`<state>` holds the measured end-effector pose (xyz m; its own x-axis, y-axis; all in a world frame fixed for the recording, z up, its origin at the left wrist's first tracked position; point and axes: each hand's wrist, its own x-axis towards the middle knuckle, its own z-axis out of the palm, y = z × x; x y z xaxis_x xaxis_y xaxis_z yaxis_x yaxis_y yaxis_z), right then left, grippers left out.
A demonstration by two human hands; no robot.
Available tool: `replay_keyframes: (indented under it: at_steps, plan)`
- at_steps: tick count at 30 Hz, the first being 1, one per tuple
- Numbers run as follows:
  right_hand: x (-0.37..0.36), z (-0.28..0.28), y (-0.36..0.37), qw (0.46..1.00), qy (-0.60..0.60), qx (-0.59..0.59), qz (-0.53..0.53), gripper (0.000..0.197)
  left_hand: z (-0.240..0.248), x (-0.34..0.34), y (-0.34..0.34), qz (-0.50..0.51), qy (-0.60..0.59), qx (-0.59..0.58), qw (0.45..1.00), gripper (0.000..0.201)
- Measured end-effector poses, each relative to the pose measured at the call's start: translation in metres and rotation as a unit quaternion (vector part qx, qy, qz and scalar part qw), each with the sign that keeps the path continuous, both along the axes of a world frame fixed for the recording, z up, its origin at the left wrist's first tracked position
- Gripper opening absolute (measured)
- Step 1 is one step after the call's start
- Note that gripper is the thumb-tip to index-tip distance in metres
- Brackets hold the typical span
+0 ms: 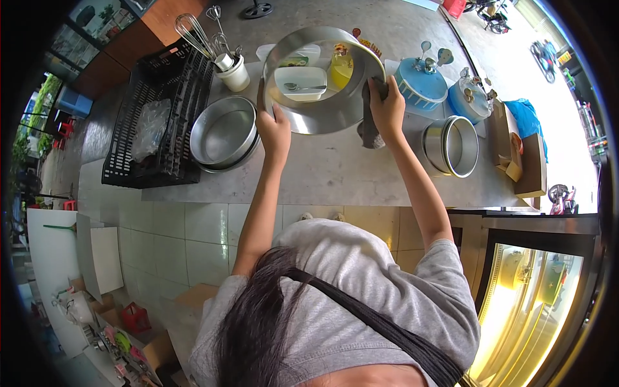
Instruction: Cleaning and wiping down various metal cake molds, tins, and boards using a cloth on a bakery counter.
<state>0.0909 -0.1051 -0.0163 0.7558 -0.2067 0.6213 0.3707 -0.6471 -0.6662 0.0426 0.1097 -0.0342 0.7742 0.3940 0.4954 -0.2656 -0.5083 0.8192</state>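
Both of my hands hold up a large round metal cake ring [322,121] above the table. It is tilted, and I see straight through its open middle. My left hand [274,132] grips the ring's left side, thumb on the inner wall. On the right side, my right hand [388,109] is closed round the rim with a dark grey cloth [369,122] bunched against the metal. Through the ring show a white tray [296,79] with a spoon [304,87] in it and a bottle of yellow liquid [340,69].
Round cake pans [222,132] are stacked at left, beside a black crate [187,119] holding clear plastic. A white pot [233,76] of whisks stands behind. To the right are deeper pans [461,147], blue decorated cakes [420,84] and cardboard boxes [532,164]. A lit display case [529,297] stands at lower right.
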Motion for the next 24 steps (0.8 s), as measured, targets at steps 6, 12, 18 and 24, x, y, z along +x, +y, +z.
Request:
replay_keyframes:
  at_steps: [6,12,18,24]
  plan:
    - [0.008,0.022,0.002,0.958,-0.121,-0.255,0.054,0.016,0.048,0.007,-0.005,-0.099,-0.04,0.224,0.969,0.052]
    - [-0.02,0.027,0.044,0.883,-0.175,-0.398,0.176,0.022,0.05,0.013,-0.011,-0.242,-0.023,0.308,0.92,0.041]
    - [-0.013,0.025,0.016,0.961,-0.131,-0.242,0.028,0.018,0.022,-0.012,-0.007,-0.097,-0.058,-0.251,0.961,0.027]
    - [-0.052,0.007,0.051,0.931,-0.212,-0.253,0.157,0.014,0.036,0.01,-0.032,-0.206,0.037,-0.576,0.79,0.039]
